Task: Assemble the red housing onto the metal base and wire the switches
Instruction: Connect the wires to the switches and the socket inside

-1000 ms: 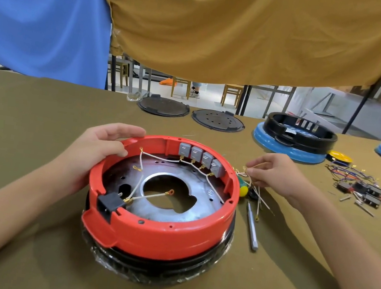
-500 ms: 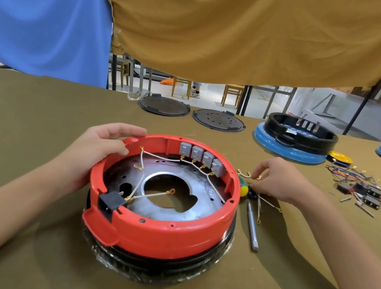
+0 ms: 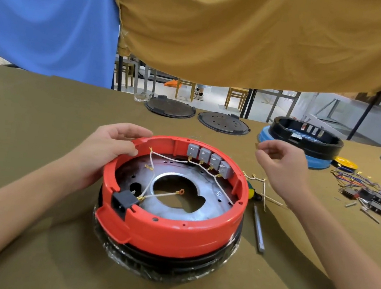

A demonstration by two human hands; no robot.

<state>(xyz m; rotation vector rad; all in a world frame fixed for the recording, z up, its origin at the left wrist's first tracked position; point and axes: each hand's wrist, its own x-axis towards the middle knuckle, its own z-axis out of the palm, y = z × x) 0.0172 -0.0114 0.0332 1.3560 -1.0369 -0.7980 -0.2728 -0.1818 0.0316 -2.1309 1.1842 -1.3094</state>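
Red housing (image 3: pixel 173 227) sits on metal base (image 3: pixel 178 191), centre of the olive-covered table (image 3: pixel 27 133), w/ a black plastic-wrapped ring (image 3: pixel 163 263) under it. Four grey switches (image 3: pixel 209 160) in a row on the far inner wall; white wires (image 3: pixel 170 158) w/ ring terminals run from them across the base to the black socket (image 3: pixel 122 202) at the near-left rim.

L hand (image 3: pixel 108 147) grips far-left rim, thumb inside, fingers curled over outside. R hand (image 3: pixel 281 167) raised right of the housing, off the table, thumb + forefinger pinching a small brass-coloured terminal (image 3: pixel 257 146).

Right of the housing: loose white leads (image 3: pixel 261 188), metal tool shaft (image 3: pixel 258 229). Further right: pile of black switches w/ coloured wires (image 3: pixel 368 194). Far edge: two dark round plates (image 3: pixel 196 115), black housing on blue base (image 3: pixel 305 141).
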